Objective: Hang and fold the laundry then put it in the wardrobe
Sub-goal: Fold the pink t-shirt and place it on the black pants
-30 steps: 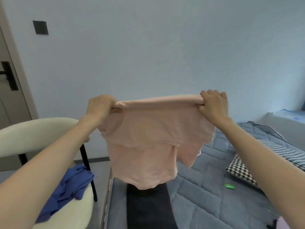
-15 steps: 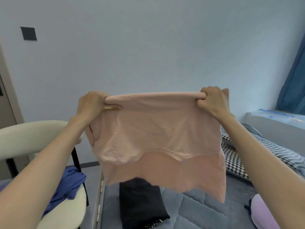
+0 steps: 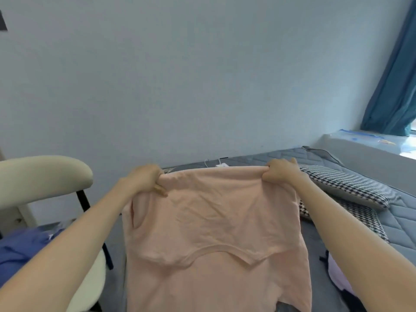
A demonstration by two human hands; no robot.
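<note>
A pale pink T-shirt (image 3: 213, 233), doubled over with a curved hem showing across its middle, is stretched between my hands above the grey quilted bed (image 3: 400, 224). My left hand (image 3: 146, 179) grips its upper left corner. My right hand (image 3: 281, 173) pinches the upper right corner. The shirt slopes from my hands down toward me and hides the bed surface beneath it.
A cream chair (image 3: 40, 176) with black legs stands at the left, with blue clothing (image 3: 20, 251) on its seat. Houndstooth pillows (image 3: 351, 190) lie on the bed at the right. A lilac item (image 3: 337, 275) sits by my right forearm. A blue curtain (image 3: 391, 82) hangs far right.
My hands have lowered the pink T-shirt from chest height toward the bed. The view has swung right, and the shirt now covers the dark folded garment seen before.
</note>
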